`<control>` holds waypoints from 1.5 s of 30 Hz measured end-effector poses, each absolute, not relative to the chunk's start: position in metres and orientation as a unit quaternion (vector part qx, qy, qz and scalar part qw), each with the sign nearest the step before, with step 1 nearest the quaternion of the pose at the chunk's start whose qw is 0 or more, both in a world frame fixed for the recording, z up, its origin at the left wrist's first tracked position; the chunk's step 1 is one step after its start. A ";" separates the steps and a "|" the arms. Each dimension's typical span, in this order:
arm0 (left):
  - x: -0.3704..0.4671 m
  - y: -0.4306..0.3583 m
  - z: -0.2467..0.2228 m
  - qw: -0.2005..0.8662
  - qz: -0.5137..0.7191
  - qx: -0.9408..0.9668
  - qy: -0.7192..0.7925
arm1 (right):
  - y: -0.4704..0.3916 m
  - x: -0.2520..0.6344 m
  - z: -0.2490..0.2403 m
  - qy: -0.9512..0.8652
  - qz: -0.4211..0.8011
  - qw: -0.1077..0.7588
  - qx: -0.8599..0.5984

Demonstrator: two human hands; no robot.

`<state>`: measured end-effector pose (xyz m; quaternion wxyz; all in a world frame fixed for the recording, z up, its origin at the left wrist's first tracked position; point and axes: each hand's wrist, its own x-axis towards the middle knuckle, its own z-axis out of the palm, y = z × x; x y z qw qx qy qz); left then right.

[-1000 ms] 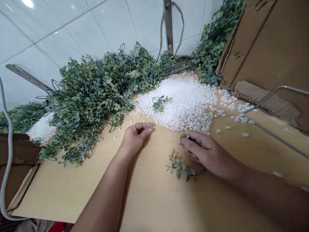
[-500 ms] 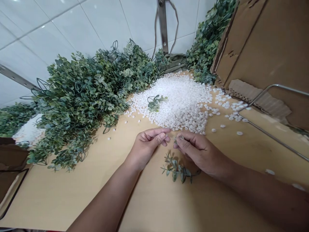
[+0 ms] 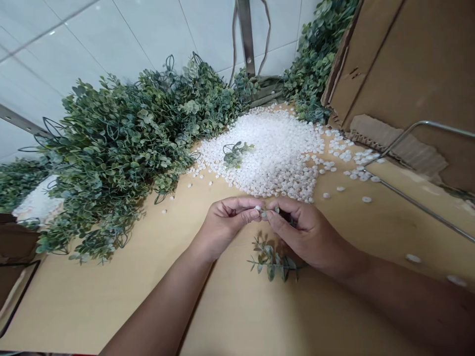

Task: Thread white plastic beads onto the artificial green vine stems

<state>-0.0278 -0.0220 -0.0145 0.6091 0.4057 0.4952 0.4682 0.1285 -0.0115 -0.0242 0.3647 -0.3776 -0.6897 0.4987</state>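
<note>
My left hand pinches a small white plastic piece between thumb and forefinger. Right against it, my right hand is closed on a sprig of artificial leaves, whose lower leaves hang below the hand over the table. The fingertips of both hands meet where the sprig's tip and the white piece come together; the exact contact is partly hidden by the fingers. Just beyond the hands lies a heap of white plastic pieces, with a loose leaf sprig on top of it.
A large pile of artificial greenery covers the table's left back. More greenery stands beside a cardboard box at right. A bent metal rod juts from the right. Scattered white pieces lie on the wooden table.
My right hand has moved left, closing the gap, so its fingertips now meet those of my left hand. A white piece now shows at the left fingertips.
</note>
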 end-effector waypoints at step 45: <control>-0.021 -0.020 -0.014 0.599 0.457 0.417 0.509 | -0.011 0.130 -0.024 -0.652 0.507 0.353 -0.440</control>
